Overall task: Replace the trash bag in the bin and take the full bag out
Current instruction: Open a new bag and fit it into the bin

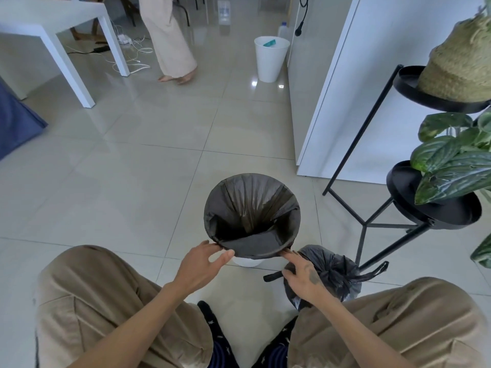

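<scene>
A small white bin (248,261) stands on the tiled floor in front of my knees. A fresh black bag (252,203) lines it, its edge folded over the rim all the way round. My left hand (202,264) touches the bag's near-left edge with fingers spread. My right hand (303,277) pinches the bag's edge at the near right of the rim. The full black bag (334,274), tied shut at the top, sits on the floor just right of the bin, partly behind my right hand.
A black metal plant stand (435,216) with leafy plants rises at the right. White cabinet wall (345,88) behind it. Another white bin (271,59) stands far back, a person's legs (172,43) and a white table (53,25) with cables at the far left.
</scene>
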### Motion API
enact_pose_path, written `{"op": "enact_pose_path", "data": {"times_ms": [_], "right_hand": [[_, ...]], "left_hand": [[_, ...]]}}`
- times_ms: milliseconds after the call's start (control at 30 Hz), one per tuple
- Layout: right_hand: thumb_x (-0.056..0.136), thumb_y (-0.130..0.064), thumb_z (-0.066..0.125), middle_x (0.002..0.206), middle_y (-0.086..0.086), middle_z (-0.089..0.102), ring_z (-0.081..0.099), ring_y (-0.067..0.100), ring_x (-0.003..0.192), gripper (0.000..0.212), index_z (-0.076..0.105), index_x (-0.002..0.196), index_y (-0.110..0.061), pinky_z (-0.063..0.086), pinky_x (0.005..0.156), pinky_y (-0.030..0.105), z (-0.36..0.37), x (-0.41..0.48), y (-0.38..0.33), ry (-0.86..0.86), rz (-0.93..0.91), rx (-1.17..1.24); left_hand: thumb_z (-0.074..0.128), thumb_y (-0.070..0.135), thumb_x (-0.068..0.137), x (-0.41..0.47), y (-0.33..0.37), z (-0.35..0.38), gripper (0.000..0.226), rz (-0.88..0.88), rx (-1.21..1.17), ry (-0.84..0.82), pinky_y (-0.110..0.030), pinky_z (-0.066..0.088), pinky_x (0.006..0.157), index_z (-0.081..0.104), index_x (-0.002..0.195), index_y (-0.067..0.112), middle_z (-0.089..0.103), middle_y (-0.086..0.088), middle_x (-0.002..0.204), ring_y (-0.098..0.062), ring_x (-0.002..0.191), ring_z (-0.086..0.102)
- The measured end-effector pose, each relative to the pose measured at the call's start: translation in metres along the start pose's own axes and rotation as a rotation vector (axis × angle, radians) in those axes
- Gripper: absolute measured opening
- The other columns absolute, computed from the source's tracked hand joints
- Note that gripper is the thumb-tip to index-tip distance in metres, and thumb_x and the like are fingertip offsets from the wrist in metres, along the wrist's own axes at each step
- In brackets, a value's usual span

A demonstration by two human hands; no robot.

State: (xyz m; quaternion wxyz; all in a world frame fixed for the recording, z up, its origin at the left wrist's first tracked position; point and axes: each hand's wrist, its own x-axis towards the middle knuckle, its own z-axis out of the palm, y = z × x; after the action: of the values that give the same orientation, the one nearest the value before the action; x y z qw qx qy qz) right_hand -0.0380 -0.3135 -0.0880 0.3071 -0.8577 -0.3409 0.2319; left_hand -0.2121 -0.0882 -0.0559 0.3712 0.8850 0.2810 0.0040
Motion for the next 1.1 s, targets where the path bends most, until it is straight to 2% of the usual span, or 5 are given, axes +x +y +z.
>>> {"op": "enact_pose_path", "data": {"times_ms": [100,367,667,900,1100], "right_hand": [[0.091,-0.001,0.054,0.106,0.004,0.073,0.066,0.019,0.092,0.037,0.073,0.115,-0.022,0.047,0.082,0.026,-0.005,0.001,-0.008,0.198,0.298,0.222],[0.102,-0.022,0.053,0.109,0.005,0.063,0.061,0.019,0.092,0.016,0.061,0.114,-0.015,0.057,0.087,0.037,0.002,0.014,-0.032,0.536,0.641,0.854],[0.092,-0.033,0.068,0.124,0.007,0.065,0.061,0.027,0.112,0.055,0.045,0.139,-0.022,0.051,0.097,0.041,0.001,0.037,-0.047,0.41,0.544,0.548],[0.09,-0.012,0.072,0.107,0.016,0.066,0.069,0.021,0.068,0.051,0.041,0.131,-0.011,0.062,0.061,0.035,0.029,0.014,-0.059,0.348,0.634,0.951],[0.085,-0.054,0.069,0.093,0.001,0.065,0.061,0.015,0.078,0.054,0.047,0.121,-0.021,0.048,0.072,0.036,0.008,-0.016,-0.064,0.366,0.701,0.645]], "left_hand": [[0.029,0.088,0.08,0.0,0.005,-0.001,0.075,-0.291,-0.316,-0.106,-0.028,0.042,0.09,0.068,0.11,0.031,0.067,0.005,0.112,-0.013,0.106,0.06],[0.034,0.058,0.102,0.034,0.012,-0.005,0.061,-0.781,-1.06,0.095,-0.046,0.058,0.083,0.059,0.118,0.004,0.07,-0.02,0.106,-0.039,0.099,0.068],[0.052,0.044,0.101,0.059,0.023,0.027,0.046,-0.931,-1.292,0.302,-0.045,0.058,0.081,0.059,0.113,0.0,0.066,-0.02,0.111,-0.037,0.1,0.065],[0.054,0.047,0.099,0.078,0.016,0.019,0.044,-0.926,-1.267,0.436,-0.04,0.054,0.075,0.059,0.092,0.004,0.064,-0.012,0.096,-0.031,0.095,0.062],[0.031,0.06,0.101,0.082,0.001,0.01,0.066,-0.885,-1.22,0.469,-0.034,0.052,0.056,0.06,0.103,0.001,0.065,-0.016,0.089,-0.028,0.067,0.06]]}}
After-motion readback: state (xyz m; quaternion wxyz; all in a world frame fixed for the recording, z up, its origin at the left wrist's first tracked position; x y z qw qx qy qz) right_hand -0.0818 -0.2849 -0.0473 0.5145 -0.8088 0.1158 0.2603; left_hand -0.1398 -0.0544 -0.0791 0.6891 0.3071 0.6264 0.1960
